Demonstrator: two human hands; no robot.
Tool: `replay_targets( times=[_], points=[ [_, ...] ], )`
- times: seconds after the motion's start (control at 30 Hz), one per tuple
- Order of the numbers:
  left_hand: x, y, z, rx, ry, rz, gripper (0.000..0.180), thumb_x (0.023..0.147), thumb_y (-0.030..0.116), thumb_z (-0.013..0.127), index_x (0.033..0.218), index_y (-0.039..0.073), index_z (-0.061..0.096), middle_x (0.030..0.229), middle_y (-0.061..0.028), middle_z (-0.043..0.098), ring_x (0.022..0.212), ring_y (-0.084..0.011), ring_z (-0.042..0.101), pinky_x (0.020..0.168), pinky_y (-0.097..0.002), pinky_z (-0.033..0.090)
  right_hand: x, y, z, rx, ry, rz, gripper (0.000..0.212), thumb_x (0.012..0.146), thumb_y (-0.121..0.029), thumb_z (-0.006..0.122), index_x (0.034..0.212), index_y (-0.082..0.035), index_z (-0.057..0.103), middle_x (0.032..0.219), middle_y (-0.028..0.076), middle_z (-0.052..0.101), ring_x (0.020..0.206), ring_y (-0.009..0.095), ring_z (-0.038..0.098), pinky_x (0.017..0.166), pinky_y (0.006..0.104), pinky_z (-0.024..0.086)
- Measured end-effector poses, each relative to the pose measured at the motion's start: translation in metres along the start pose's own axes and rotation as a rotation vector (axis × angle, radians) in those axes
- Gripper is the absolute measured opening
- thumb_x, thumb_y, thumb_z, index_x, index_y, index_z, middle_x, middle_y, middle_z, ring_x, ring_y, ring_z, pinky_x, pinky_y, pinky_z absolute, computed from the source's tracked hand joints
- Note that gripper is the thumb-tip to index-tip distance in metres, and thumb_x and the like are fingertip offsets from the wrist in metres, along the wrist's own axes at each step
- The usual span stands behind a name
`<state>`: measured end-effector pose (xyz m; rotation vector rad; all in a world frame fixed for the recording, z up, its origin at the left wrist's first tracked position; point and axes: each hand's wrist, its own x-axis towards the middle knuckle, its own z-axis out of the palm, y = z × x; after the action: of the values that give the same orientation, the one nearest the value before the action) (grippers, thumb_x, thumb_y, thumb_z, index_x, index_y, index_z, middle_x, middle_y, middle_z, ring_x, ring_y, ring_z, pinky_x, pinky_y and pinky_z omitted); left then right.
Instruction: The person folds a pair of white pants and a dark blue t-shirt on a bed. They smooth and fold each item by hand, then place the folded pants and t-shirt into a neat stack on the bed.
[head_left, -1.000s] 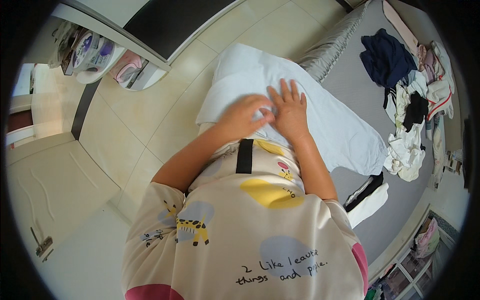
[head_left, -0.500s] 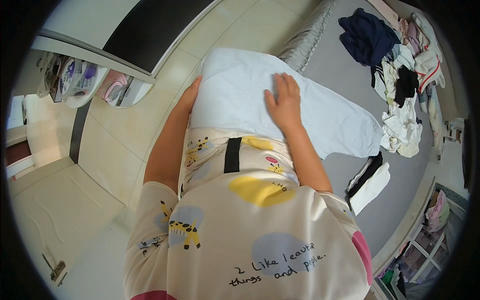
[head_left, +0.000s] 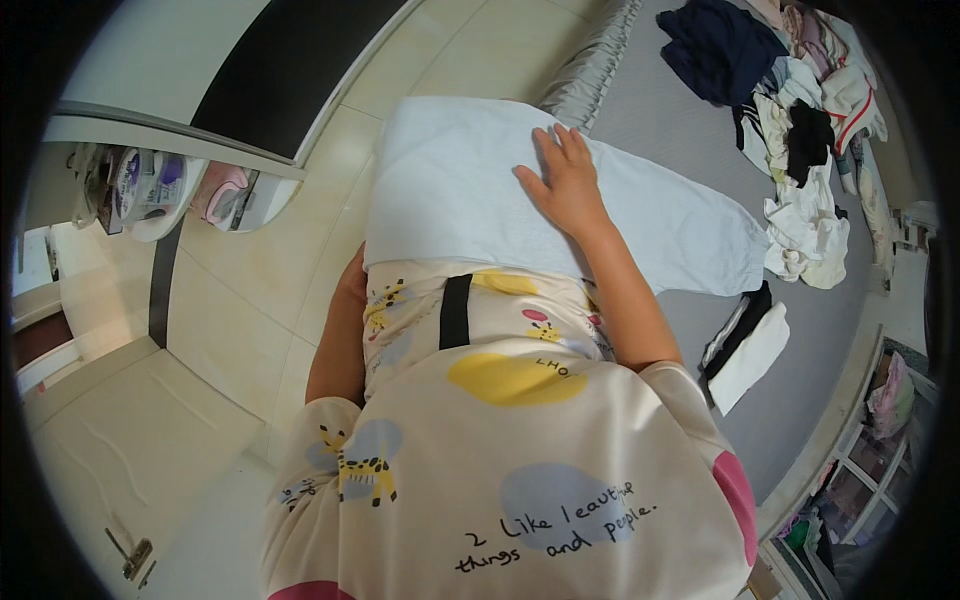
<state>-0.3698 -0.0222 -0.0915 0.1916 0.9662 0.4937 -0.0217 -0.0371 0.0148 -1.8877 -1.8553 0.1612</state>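
Note:
A pale blue garment [head_left: 455,190] is spread over my lap. One long part of it, a sleeve or a leg, runs right onto the grey bed and ends in a gathered edge. My right hand [head_left: 568,188] rests on the cloth near its far right side, fingers extended and slightly apart, gripping nothing. Low at my left side, by the near left corner of the cloth, is my left hand [head_left: 354,278]. Its fingers are mostly hidden, so what they touch does not show.
On the grey bed [head_left: 690,170] to the right lie a navy garment [head_left: 720,50], a heap of white clothes [head_left: 805,235] and a folded black and white stack [head_left: 745,350]. Pale floor tiles [head_left: 260,240], a shelf [head_left: 160,220] and a door [head_left: 140,400] are at left.
My left hand has moved from the cloth's left edge down toward my side. My right hand has shifted slightly farther away across the cloth. The whole view has turned a little.

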Motion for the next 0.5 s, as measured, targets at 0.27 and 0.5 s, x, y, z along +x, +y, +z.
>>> replay_targets(
  times=[0.27, 0.5],
  points=[
    [0.016, 0.014, -0.036, 0.044, -0.072, 0.106, 0.049, 0.092, 0.042, 0.043, 0.128, 0.009, 0.048, 0.128, -0.0101, 0.051, 0.119, -0.0274, 0.047, 0.098, -0.0425, 0.04, -0.022, -0.056, 0.005, -0.135, -0.286, -0.29, 0.062, 0.083, -0.046, 0.055, 0.129, -0.006, 0.047, 0.14, 0.017, 0.035, 0.131, 0.032, 0.032, 0.105, 0.0486, 0.027],
    [-0.002, 0.053, -0.061, -0.015, 0.293, 0.225, 0.039, 0.088, 0.028, 0.056, 0.12, 0.005, 0.051, 0.121, -0.0087, 0.056, 0.112, -0.0263, 0.052, 0.094, -0.042, 0.042, -0.023, -0.074, 0.019, 0.213, -0.317, -0.325, 0.055, 0.086, -0.035, 0.054, 0.129, -0.003, 0.045, 0.138, 0.017, 0.038, 0.131, 0.028, 0.033, 0.105, 0.0433, 0.027]
  ],
)
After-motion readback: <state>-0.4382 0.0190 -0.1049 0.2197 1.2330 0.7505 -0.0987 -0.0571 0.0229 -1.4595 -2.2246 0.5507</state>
